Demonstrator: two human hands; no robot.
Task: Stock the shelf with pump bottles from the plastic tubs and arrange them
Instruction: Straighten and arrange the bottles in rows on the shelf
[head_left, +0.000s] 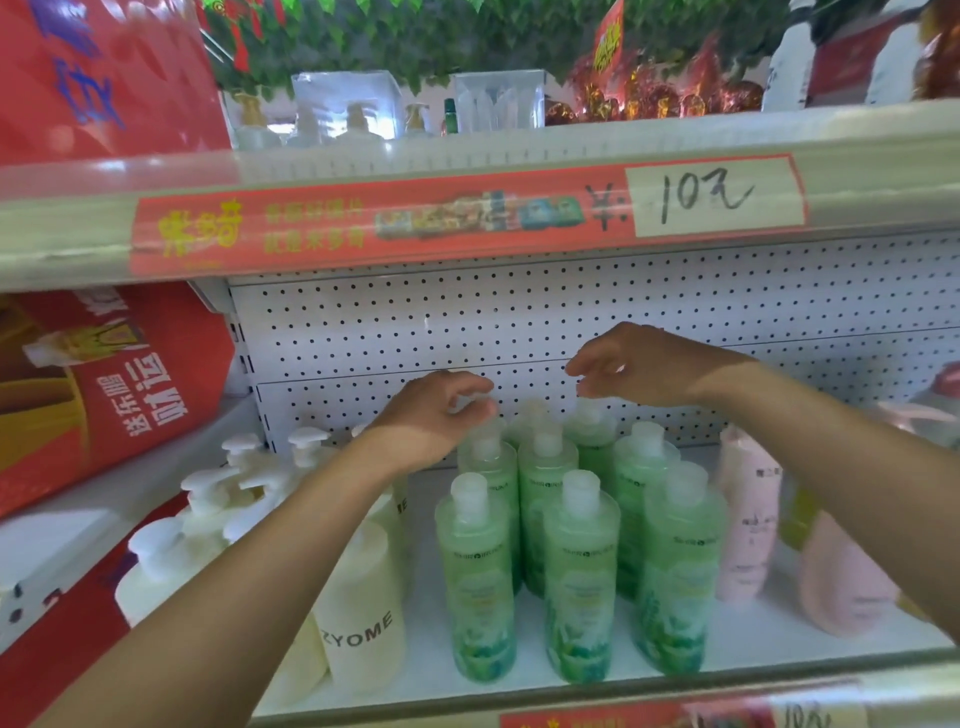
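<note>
Several green bottles with clear caps stand in rows on the white shelf. Cream pump bottles crowd the left side, and pink bottles stand on the right. My left hand hovers over the back-left green bottle, fingers loosely curled just above its cap, holding nothing. My right hand hangs above the back-middle green bottles with its fingers drooping and nothing in them. No plastic tub is in view.
A perforated white back panel closes the shelf behind the bottles. The upper shelf edge carries a red price strip close above my hands. Red promotional bags lean at the left. More bottles stand on the top shelf.
</note>
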